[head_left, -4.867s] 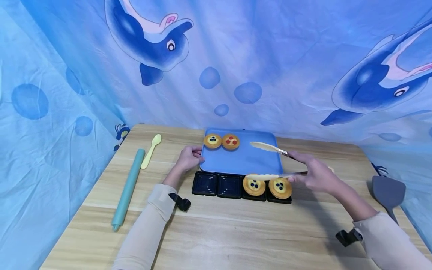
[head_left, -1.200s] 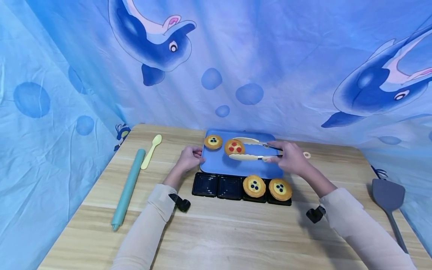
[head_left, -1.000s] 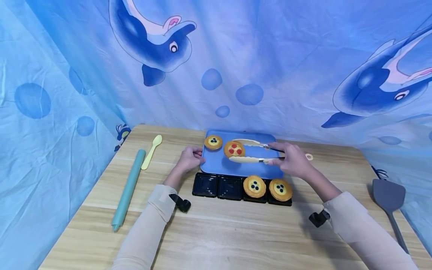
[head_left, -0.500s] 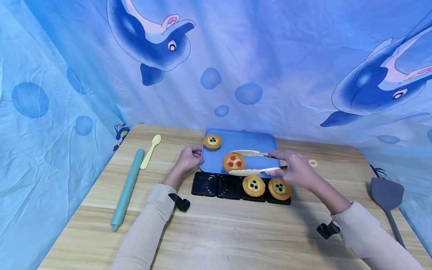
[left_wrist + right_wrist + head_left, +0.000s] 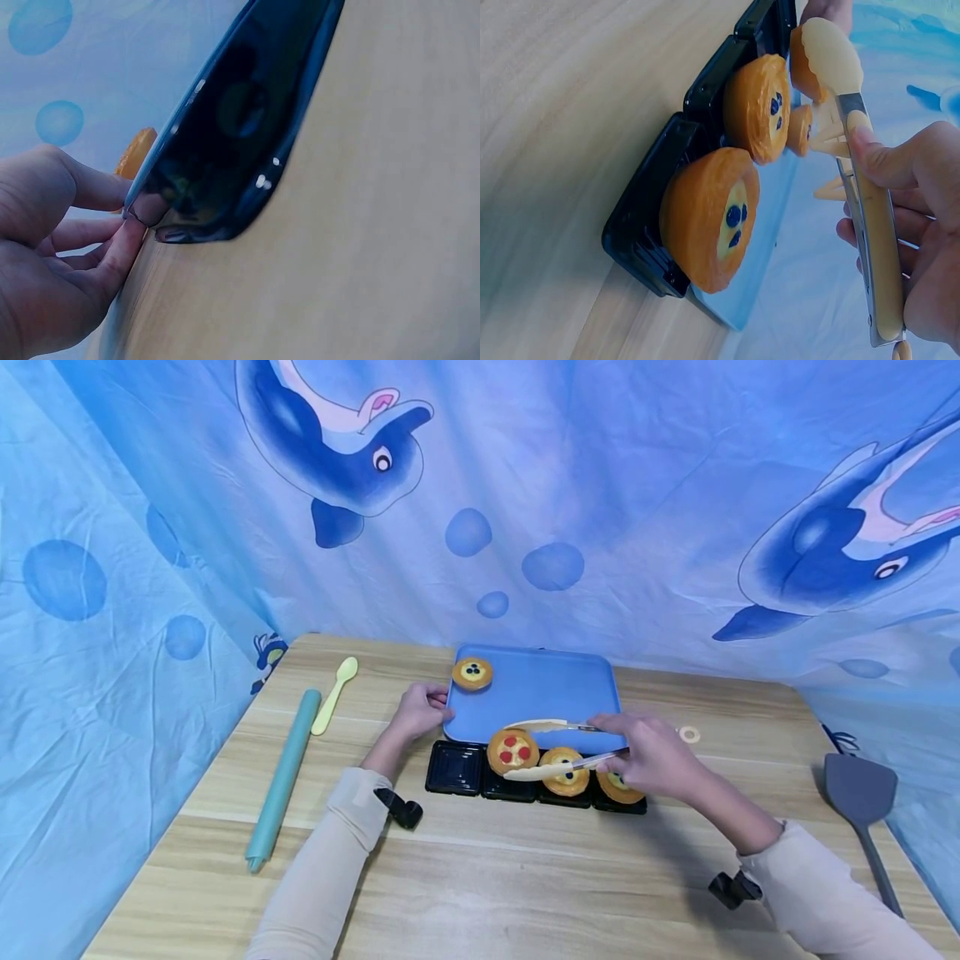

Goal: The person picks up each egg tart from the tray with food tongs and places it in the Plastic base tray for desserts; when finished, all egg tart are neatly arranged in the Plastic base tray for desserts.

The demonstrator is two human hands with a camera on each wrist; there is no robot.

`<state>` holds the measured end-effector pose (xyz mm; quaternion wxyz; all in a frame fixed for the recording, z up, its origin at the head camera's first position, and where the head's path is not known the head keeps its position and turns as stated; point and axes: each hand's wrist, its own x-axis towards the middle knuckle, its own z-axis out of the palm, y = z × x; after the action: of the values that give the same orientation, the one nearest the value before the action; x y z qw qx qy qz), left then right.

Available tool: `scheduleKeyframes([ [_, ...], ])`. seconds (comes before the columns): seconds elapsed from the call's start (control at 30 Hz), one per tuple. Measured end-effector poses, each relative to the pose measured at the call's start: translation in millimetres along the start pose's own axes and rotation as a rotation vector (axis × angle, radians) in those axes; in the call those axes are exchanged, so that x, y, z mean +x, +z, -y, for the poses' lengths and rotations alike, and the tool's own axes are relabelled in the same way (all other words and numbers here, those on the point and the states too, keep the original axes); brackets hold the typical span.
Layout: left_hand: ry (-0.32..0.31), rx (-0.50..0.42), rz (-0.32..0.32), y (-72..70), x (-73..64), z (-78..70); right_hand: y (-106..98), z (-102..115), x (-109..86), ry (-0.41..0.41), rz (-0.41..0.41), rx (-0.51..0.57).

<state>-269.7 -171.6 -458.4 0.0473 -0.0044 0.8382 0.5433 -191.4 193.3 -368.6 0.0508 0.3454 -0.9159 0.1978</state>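
My right hand (image 5: 656, 758) grips a pair of food tongs (image 5: 870, 225) with cream tips. Between the tips is a tart with red fruit (image 5: 513, 753), over the second compartment from the left of the black tray (image 5: 454, 768); whether it touches the bottom cannot be seen. Blueberry tarts (image 5: 711, 217) fill the two right compartments, partly behind the tongs in the head view. My left hand (image 5: 417, 712) pinches the left edge of the blue tray (image 5: 536, 693) between thumb and fingers. Another blueberry tart (image 5: 472, 673) lies in that tray's far left corner.
On the left of the wooden table (image 5: 480, 877) lie a teal rolling pin (image 5: 283, 777) and a pale yellow spoon (image 5: 335, 695). A grey spatula (image 5: 861, 789) lies at the right edge. A blue dolphin-print curtain (image 5: 480, 485) hangs behind.
The tongs took the red-fruit tart from the blue tray, and my right hand has brought it nearer, over the black tray's second compartment. My left hand has stayed at the blue tray's edge.
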Motion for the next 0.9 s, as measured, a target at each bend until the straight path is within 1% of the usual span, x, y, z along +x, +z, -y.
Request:
scheduleKeyframes([
  [0.17,-0.001,0.001,-0.004,0.1,-1.6,-0.7,3.5,2.6,0.9,-0.022,0.022,-0.014],
  [0.33,0.002,0.002,-0.007,0.0,-0.3,1.1,6.5,3.5,1.0,-0.031,0.041,-0.039],
  [0.57,-0.004,0.013,-0.011,0.7,-1.1,-0.4,8.7,3.8,0.3,-0.02,0.05,-0.036],
  [0.77,-0.011,0.0,-0.013,1.2,-1.0,-0.7,9.1,3.6,0.2,-0.016,0.048,-0.042],
  [0.9,-0.005,0.0,-0.013,1.3,-1.0,-0.6,9.7,3.4,0.6,-0.021,0.052,-0.041],
])
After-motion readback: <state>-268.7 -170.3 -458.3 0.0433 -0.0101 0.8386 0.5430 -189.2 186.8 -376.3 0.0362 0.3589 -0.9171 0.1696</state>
